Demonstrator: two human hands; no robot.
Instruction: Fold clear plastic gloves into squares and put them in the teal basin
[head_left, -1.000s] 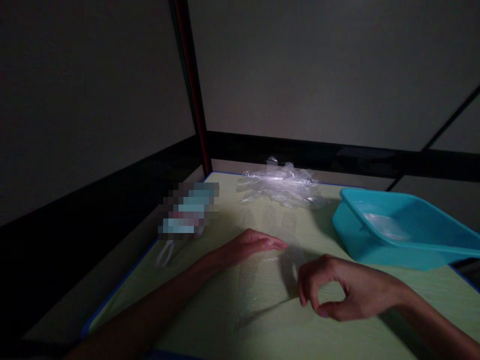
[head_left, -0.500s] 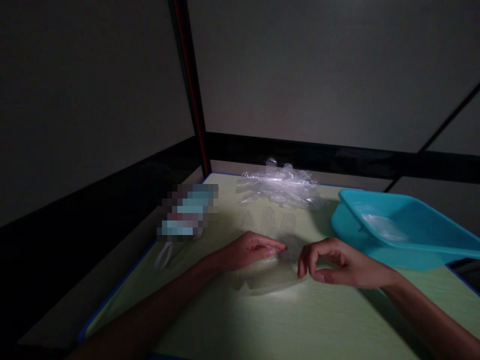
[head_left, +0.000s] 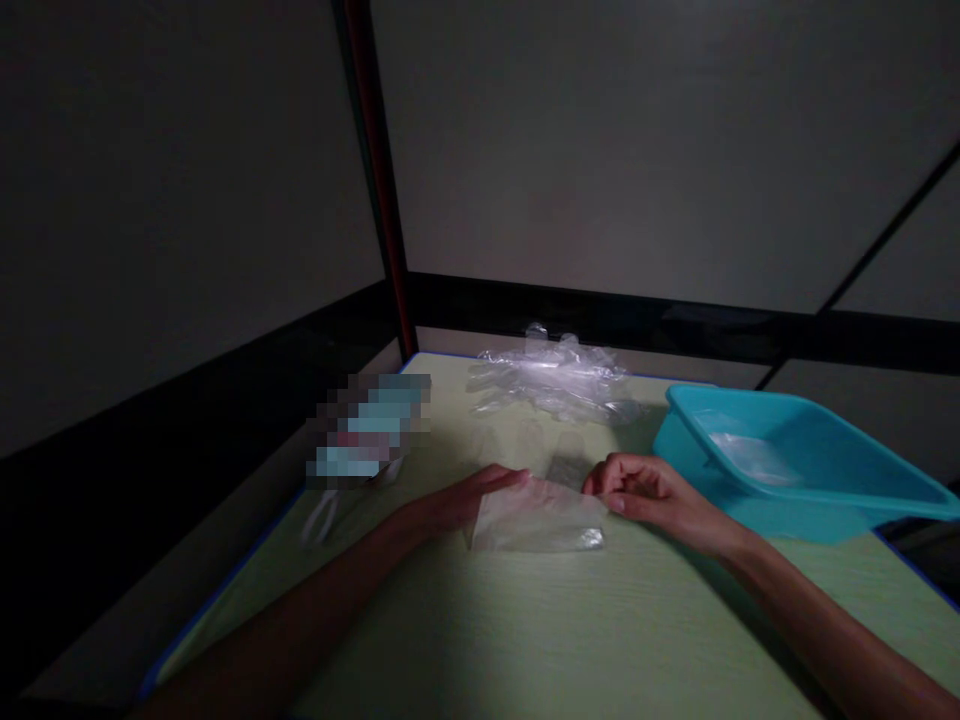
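Observation:
A clear, thin plastic glove (head_left: 544,520) lies on the table, its faint fingers pointing away from me. Its cuff edge is lifted and folded up toward my hands. My right hand (head_left: 649,495) pinches the right side of this cuff between thumb and fingers. On the left, my left hand (head_left: 480,492) rests over the glove with its fingers stretched out, partly behind the raised plastic. Further back is a shiny heap of similar clear gloves (head_left: 551,375).
A turquoise plastic basin (head_left: 757,515) stands at the right, with a flat clear plastic piece (head_left: 754,457) inside. To the left lies a pixelated, blue-toned item (head_left: 367,425) with a white loop (head_left: 321,515). The pale green table (head_left: 540,640) has a blue edge; walls stand behind it.
My right hand has moved slightly up and left and now grips the cuff. The cuff, flat before, is lifted. My left hand stays nearly in place; the view shifted slightly.

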